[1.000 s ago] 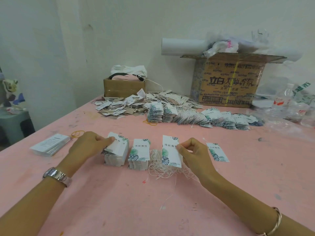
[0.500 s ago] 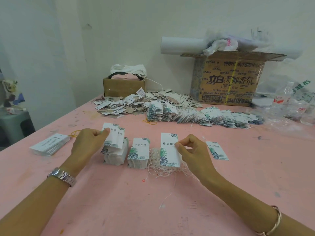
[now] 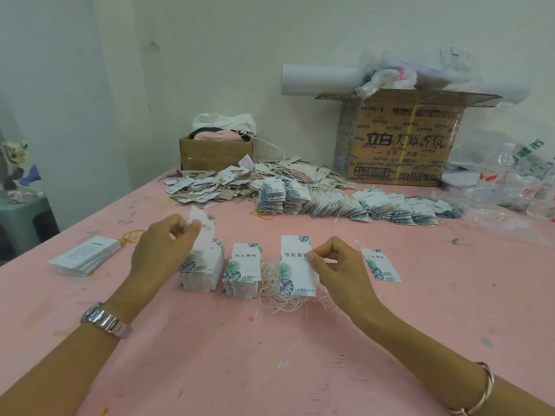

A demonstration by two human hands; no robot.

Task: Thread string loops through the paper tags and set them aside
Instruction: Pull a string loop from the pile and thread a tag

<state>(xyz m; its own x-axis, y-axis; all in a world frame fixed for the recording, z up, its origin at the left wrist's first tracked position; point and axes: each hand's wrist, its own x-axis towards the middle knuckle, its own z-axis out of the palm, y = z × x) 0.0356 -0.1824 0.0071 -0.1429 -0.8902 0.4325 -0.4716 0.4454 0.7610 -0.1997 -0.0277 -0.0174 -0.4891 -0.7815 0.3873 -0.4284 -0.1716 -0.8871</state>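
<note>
My left hand [image 3: 163,250] pinches a white leaf-printed paper tag [image 3: 201,238] and holds it raised above the left stack of tags [image 3: 200,276]. A second stack [image 3: 241,273] stands to its right. My right hand [image 3: 338,270] pinches the edge of another tag [image 3: 295,265], which stands upright over a tangle of white string loops [image 3: 282,298]. A single tag [image 3: 380,264] lies flat on the pink table just right of my right hand.
Rows of strung tags [image 3: 345,205] and a loose heap of tags [image 3: 228,183] lie further back. Behind them stand a small cardboard box [image 3: 216,154] and a big printed carton [image 3: 399,142]. A stack of cards [image 3: 85,255] lies left; bottles and plastic bags [image 3: 510,178] sit right.
My left hand has lifted a tag off the left stack and raised it higher. My right hand keeps its hold on the upright tag and has hardly moved.
</note>
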